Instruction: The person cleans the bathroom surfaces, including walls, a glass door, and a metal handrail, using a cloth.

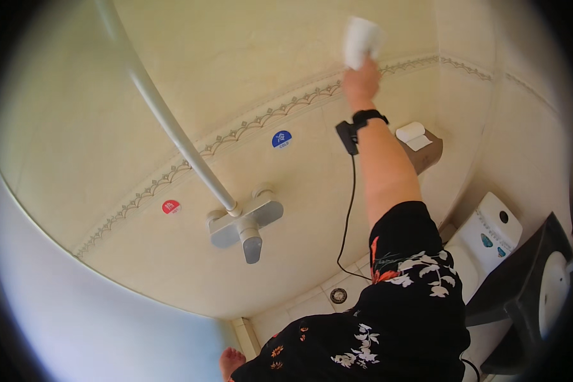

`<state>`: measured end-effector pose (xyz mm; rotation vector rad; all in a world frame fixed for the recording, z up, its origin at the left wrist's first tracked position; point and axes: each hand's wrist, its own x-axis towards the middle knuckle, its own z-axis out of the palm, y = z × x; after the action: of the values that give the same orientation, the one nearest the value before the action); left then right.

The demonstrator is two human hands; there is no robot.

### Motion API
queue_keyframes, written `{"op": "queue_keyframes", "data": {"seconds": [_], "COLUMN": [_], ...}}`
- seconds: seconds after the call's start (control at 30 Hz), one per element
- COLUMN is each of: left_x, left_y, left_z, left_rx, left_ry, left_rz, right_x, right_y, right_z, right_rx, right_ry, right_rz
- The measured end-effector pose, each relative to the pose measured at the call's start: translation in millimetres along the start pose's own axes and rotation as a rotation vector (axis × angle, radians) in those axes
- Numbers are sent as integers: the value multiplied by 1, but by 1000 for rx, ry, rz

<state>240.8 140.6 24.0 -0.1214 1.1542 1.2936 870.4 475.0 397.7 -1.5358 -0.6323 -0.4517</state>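
Note:
My right hand (361, 83) is raised to the upper wall (248, 51) above the patterned border, its fingers closed on a blurred white wad (361, 39), perhaps paper or cloth. A black strapped device (347, 135) with a cable is on that wrist. Low at the bottom edge, my left hand (233, 360) shows small and partly, fingers curled, beside the pale blue panel (95, 305); whether it holds anything is unclear. A white paper roll (410, 132) rests on a brown holder (430, 156) beyond my right forearm.
A white shower pipe (165, 108) runs to a metal mixer (245, 216), between red (171, 207) and blue (281, 138) stickers. At right are a toilet (493, 216) and a dark counter (516, 280) with a white basin (554, 293). A drain (339, 295) lies in the tiled floor.

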Motion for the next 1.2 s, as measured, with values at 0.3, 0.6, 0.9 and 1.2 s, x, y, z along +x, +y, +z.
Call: {"op": "queue_keyframes", "data": {"seconds": [0.3, 0.6, 0.9, 1.2], "left_x": [-7, 36, 21, -9], "left_y": [8, -2, -7, -9], "left_z": [-24, 57, -5, 0], "left_rx": [77, 213, 185, 220], "left_ry": [71, -72, -79, 157], "left_rz": [109, -31, -13, 37], "right_x": [-65, -149, -211, -309], "right_y": [69, 21, 162, 115], "right_z": [13, -17, 15, 29], "right_rx": [181, 30, 222, 496], "right_ry": [-130, -384, -270, -404], "right_rz": [342, -616, 517, 556]}}
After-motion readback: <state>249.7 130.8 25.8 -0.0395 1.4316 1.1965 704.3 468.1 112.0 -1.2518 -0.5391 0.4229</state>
